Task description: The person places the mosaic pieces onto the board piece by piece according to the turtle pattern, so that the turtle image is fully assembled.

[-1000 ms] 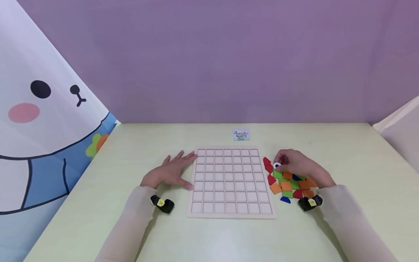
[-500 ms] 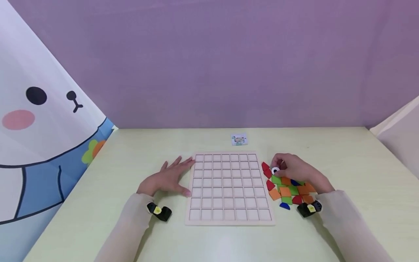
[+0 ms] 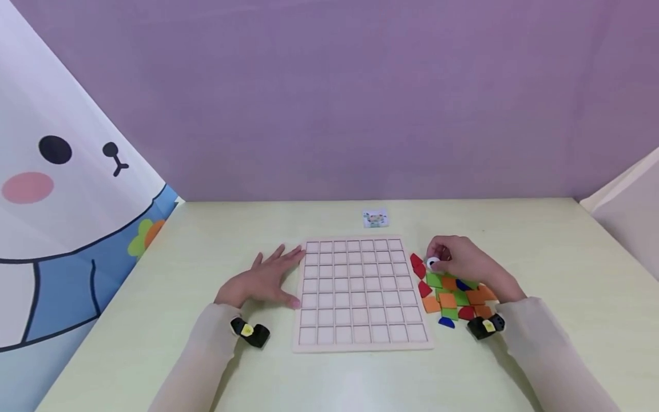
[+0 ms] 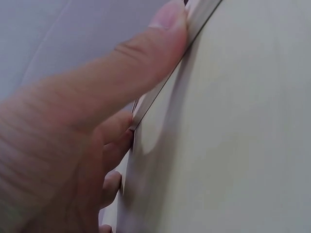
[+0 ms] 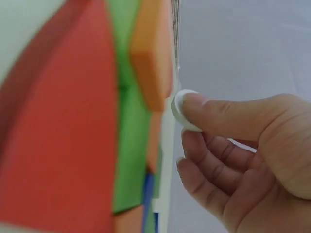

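Note:
In the head view a pale square grid board (image 3: 362, 348) lies on the table. My left hand (image 3: 262, 283) rests at its left side, fingers spread, thumb and fingertips touching the edge. The left wrist view has the thumb (image 4: 121, 73) against the board's rim (image 4: 201, 17). Right of the board, my right hand (image 3: 460, 257) pinches a white round disc (image 3: 431, 263) with a black dot, like an eye, over the far end of a pile of coloured pieces. In the right wrist view the disc (image 5: 179, 116) is between thumb and forefinger, its dotted face turned away.
The pile holds several flat pieces: orange squares (image 3: 431, 304), green ones (image 3: 460, 298), red curved ones (image 3: 424, 289) and a blue half-round (image 3: 447, 323). Beyond the board lies a small printed packet (image 3: 376, 218). A purple curtain (image 3: 381, 103) hangs behind the table.
My right hand has risen slightly with the disc, which has tilted in the pinch. My left hand keeps its place at the board. The head view has tilted a little.

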`<state>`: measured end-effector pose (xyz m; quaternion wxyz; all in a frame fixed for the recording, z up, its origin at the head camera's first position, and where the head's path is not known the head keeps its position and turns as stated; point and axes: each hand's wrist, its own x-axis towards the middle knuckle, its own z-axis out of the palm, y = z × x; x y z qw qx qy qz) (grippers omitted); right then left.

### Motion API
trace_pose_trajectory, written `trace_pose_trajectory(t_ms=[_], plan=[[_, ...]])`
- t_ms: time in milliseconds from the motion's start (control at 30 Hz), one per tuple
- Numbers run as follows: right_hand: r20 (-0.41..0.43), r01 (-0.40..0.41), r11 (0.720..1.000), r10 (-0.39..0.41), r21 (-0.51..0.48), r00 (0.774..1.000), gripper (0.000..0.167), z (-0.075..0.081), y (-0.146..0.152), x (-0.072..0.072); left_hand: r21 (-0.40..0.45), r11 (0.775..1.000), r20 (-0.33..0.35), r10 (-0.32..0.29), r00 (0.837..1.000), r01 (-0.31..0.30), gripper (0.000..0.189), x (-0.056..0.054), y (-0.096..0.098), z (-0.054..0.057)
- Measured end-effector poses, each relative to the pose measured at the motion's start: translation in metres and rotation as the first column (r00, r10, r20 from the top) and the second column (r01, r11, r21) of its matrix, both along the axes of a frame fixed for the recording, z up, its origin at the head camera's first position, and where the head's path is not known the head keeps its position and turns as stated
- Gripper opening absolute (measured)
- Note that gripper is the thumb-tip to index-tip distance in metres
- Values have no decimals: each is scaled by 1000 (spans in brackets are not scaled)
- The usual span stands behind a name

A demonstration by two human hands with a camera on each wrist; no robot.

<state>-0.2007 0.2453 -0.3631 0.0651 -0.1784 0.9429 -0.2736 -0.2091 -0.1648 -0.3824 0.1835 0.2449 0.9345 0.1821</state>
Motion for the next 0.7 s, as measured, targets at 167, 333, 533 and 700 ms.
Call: trace_pose_trajectory(t_ms=[167, 333, 533, 700], plan=[[-4, 3, 1000, -3, -21, 1000, 12, 3, -3, 1, -1, 1000, -2, 0, 1000, 0, 111, 0, -2, -1], [15, -43, 995, 44, -85, 999, 10, 7, -10, 2, 22, 1000, -3, 7, 1000, -7, 110, 2, 0, 0], [4, -53, 993, 54, -109, 999, 9, 13, -18, 0, 59, 998, -23, -11, 1000, 12, 108, 0, 9, 0], [31, -43, 986, 49, -163, 998, 9, 14, -34, -5, 68, 998, -22, -4, 1000, 5, 109, 0, 15, -5]])
